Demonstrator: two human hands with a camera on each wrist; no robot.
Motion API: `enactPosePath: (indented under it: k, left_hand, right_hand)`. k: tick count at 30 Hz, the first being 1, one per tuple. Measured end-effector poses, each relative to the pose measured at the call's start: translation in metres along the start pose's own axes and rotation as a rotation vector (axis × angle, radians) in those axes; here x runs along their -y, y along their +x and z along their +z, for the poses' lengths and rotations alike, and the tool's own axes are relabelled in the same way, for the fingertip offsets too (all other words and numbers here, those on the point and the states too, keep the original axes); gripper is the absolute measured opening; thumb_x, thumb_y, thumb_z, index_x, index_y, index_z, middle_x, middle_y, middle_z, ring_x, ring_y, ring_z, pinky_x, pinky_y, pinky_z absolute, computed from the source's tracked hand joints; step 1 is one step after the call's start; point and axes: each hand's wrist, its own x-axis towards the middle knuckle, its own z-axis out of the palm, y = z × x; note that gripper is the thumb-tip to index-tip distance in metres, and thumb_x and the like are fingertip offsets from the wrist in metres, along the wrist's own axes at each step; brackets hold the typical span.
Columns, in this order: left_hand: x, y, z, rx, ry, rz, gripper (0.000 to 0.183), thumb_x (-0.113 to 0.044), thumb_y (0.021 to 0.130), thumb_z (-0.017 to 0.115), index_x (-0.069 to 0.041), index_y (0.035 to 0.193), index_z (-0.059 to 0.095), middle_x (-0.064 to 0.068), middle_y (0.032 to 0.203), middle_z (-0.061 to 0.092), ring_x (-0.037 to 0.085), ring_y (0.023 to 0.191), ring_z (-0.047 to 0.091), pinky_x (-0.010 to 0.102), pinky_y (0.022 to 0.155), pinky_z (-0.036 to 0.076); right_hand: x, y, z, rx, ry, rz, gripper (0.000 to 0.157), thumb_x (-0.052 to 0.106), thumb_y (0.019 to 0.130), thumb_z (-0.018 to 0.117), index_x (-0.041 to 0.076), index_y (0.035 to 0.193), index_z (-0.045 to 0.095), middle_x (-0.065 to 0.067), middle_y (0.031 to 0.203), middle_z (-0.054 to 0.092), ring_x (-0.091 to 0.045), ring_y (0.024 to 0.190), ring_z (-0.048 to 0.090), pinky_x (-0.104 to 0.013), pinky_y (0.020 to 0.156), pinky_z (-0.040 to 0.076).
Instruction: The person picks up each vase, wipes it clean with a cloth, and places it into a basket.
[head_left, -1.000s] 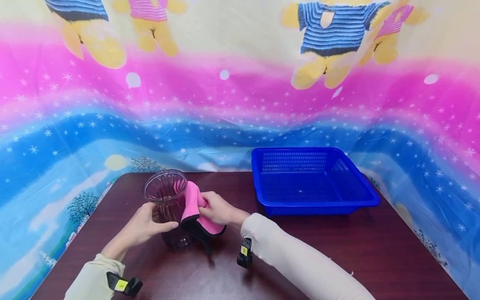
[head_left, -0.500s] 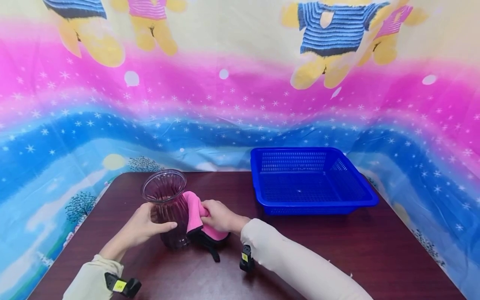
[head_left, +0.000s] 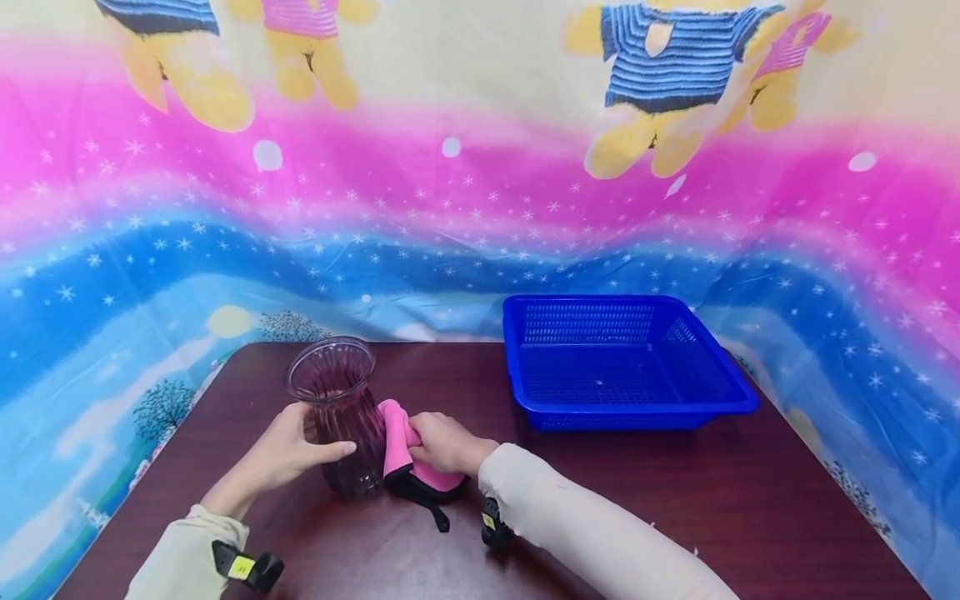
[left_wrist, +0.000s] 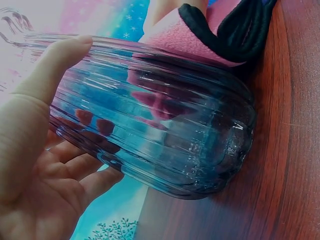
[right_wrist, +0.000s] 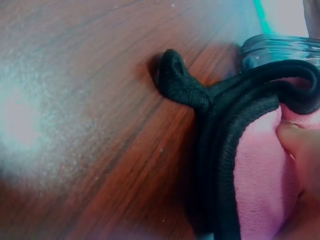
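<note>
A ribbed, purplish clear glass vase [head_left: 348,433] stands upright on the table at left, its flared rim on top. My left hand [head_left: 288,454] grips its side, thumb across the front and fingers around the back, as the left wrist view shows through the glass [left_wrist: 165,120]. Just right of the vase, my right hand [head_left: 448,443] holds a bunched pink cloth [head_left: 401,442] with black edging and a black hanging loop [right_wrist: 180,82]. The cloth lies against or very near the vase's right side; its lower edge reaches the tabletop. Part of the right hand's fingers are hidden in the folds.
A blue plastic basket [head_left: 622,408] with perforated walls stands at the back right of the dark reddish wooden table [head_left: 600,517]. Behind the table hangs a colourful printed curtain [head_left: 480,200]. Black camera straps [head_left: 247,567] sit on both wrists.
My right hand has slid the pink cloth down along the vase's right side and slightly to the right, toward the base. The left hand keeps its grip, and the vase stays in place.
</note>
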Motion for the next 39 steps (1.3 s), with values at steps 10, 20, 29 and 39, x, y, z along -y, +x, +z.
enactPosePath:
  k: [10,20,29,39]
  left_hand:
    - [-0.004,0.004,-0.001,-0.004,0.043,-0.006,0.067,-0.026,0.078,0.081,0.0,0.131,0.049,0.02,0.123,0.064,0.016,0.103,0.068,0.022,0.084,0.056]
    - [0.0,0.003,0.001,-0.011,0.03,-0.007,0.068,-0.023,0.078,0.081,0.002,0.132,0.048,0.022,0.123,0.063,-0.001,0.099,0.064,0.022,0.085,0.056]
    - [0.0,0.002,0.003,-0.016,0.03,-0.015,0.068,-0.024,0.078,0.081,0.002,0.132,0.048,0.022,0.124,0.063,0.004,0.1,0.065,0.019,0.084,0.054]
    - [0.001,0.0,0.002,-0.002,0.026,0.001,0.067,-0.023,0.079,0.08,0.002,0.131,0.049,0.022,0.124,0.063,-0.007,0.098,0.061,0.019,0.085,0.054]
  right_hand:
    - [0.001,-0.002,-0.002,-0.001,-0.083,0.024,0.024,0.021,0.088,0.067,0.017,0.069,0.052,0.007,0.061,0.042,-0.008,0.062,0.044,-0.019,0.055,0.036]
    - [0.0,-0.004,0.005,-0.026,-0.049,0.033,0.024,0.019,0.086,0.068,0.016,0.069,0.051,0.007,0.061,0.039,-0.007,0.06,0.043,-0.018,0.052,0.035]
    - [-0.001,-0.007,0.004,-0.024,-0.026,0.033,0.023,0.023,0.087,0.068,0.018,0.072,0.051,0.007,0.062,0.039,-0.008,0.062,0.044,-0.018,0.054,0.035]
    - [-0.006,-0.012,0.001,-0.035,0.008,0.014,0.016,0.03,0.086,0.071,0.018,0.087,0.06,0.008,0.073,0.051,-0.008,0.072,0.048,-0.018,0.062,0.039]
